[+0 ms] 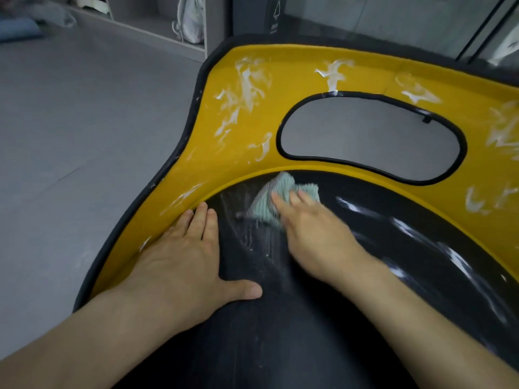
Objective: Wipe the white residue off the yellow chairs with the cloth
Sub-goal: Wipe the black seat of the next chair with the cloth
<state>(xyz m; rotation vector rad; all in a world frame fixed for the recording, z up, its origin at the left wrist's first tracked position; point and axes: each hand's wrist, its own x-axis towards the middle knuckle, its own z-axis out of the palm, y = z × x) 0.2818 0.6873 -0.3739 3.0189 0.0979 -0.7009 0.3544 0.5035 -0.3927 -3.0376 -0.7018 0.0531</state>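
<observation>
**A:** Which way should you be heading with the cloth?

**B:** Starting on your left: your left hand [185,248] is lying flat, its grip slack and holding nothing. It is bridging the yellow moulded plastic chair shell [295,80] and the glossy black seat pad [280,318]. Up and away from it, the thickest white smeared residue [244,88] is running lengthwise along the shell's left flank.

The pale green ribbed cloth [266,203] is sitting on the black pad, just inside the yellow rim. That puts the smears up and to the left of it. Your right hand [314,228] is pressing it down with fairly straight fingers, the grip spread over the cloth and not bunching it. That hand is the one I would be sending across the rim. More white streaks [502,127] are waiting on the far right of the shell.

**A:** Is anything readable?

**B:** A dark panel [275,15] behind the chair is showing a pale symbol and small lettering, too tiny for you to read. I am seeing no brand on the chair or the cloth.
</observation>
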